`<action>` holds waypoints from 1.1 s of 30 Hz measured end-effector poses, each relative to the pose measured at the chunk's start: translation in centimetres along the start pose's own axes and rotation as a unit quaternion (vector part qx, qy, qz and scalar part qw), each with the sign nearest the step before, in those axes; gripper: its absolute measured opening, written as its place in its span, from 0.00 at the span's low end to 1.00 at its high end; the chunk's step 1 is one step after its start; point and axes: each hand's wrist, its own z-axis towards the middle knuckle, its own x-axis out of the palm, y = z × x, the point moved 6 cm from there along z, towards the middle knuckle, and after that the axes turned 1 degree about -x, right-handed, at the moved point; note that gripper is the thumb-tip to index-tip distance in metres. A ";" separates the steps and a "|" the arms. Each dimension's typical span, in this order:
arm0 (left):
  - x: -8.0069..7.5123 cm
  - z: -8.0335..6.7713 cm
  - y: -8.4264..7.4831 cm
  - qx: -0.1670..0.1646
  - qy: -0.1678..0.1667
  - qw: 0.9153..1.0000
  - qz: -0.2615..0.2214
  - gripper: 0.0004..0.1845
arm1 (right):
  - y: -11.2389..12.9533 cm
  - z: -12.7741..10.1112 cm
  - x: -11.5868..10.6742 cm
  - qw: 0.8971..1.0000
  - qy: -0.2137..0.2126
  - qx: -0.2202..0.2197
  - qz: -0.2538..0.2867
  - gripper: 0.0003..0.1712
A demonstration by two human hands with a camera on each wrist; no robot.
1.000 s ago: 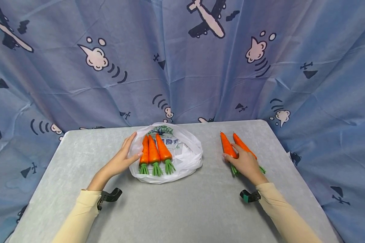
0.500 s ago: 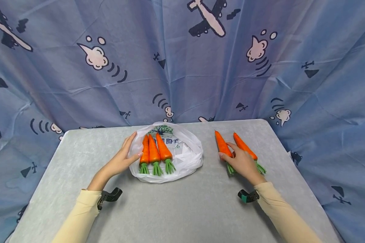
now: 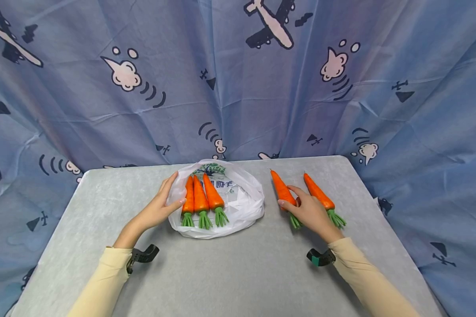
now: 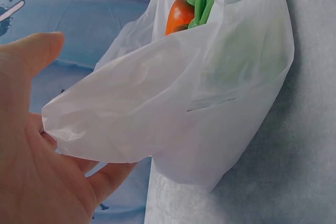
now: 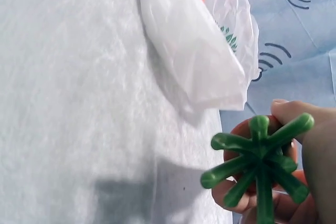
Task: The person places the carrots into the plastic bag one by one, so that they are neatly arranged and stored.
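Note:
An orange carrot [image 3: 280, 187] with green stems is gripped between the thumb and fingers of my right hand [image 3: 311, 213]; its stem end [image 5: 260, 156] faces the right wrist camera. My left hand [image 3: 158, 209] rests against the left side of a white plastic bag [image 3: 251, 204], thumb apart and fingers behind the bag wall [image 4: 121, 114]. Three carrots lie side by side in the bag's wide mouth: a left one [image 3: 188, 198], a middle one [image 3: 200, 200] and a right one [image 3: 213, 193]. Another carrot [image 3: 319, 191] lies on the table, right of my right hand.
The grey table [image 3: 238, 277] ends at a back edge just behind the bag. A blue curtain [image 3: 238, 88] printed with airplanes hangs behind it and along both sides. Black wrist cameras sit on the left wrist [image 3: 143, 255] and right wrist [image 3: 320, 257].
My right hand has moved left with the carrot, toward the bag, leaving the other carrot more fully visible. The left hand, the bag and the carrots in it have stayed in place.

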 end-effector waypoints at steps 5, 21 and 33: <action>0.0 0.0 -0.1 0.000 0.001 1.000 -0.001 0.47 | 0.9 0.0 0.0 1.000 0.002 -0.009 -0.003 0.41; 0.0 0.1 -0.3 -0.004 0.004 1.000 -0.004 0.47 | 4.6 -0.6 0.1 0.999 0.018 -0.048 0.014 0.40; 0.1 0.0 -0.3 -0.001 0.003 1.000 0.001 0.46 | 6.8 -0.7 0.8 0.996 0.039 -0.075 0.023 0.42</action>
